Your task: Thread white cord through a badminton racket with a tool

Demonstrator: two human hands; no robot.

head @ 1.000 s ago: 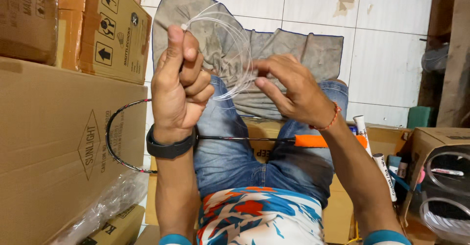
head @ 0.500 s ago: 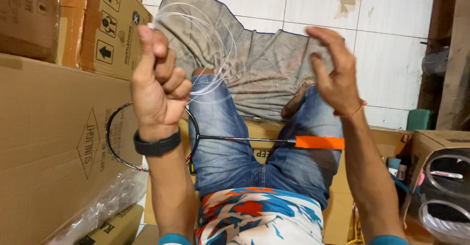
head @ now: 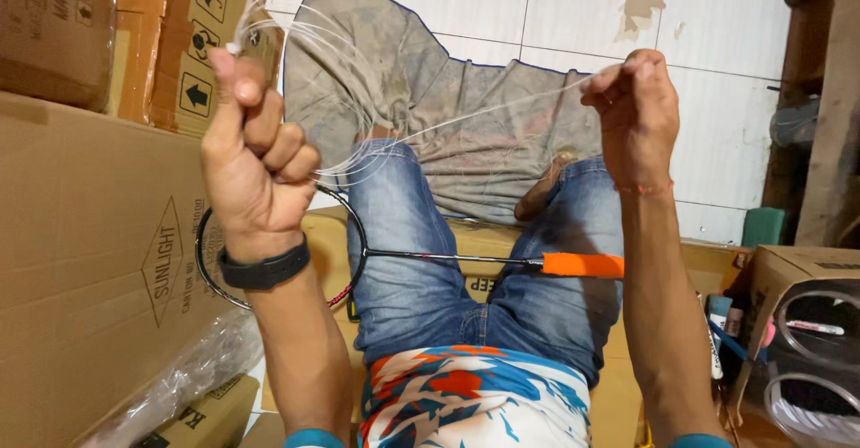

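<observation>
Your hands have moved apart: the left hand (head: 255, 157) grips the white string coil (head: 309, 81), the right hand (head: 638, 112) pinches its end, pulled taut above the racket (head: 376, 255) on your lap.

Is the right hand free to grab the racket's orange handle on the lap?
Probably not at once: the right hand is pinching the white string taut, raised well above the orange handle. Nothing blocks the path, though.
</observation>
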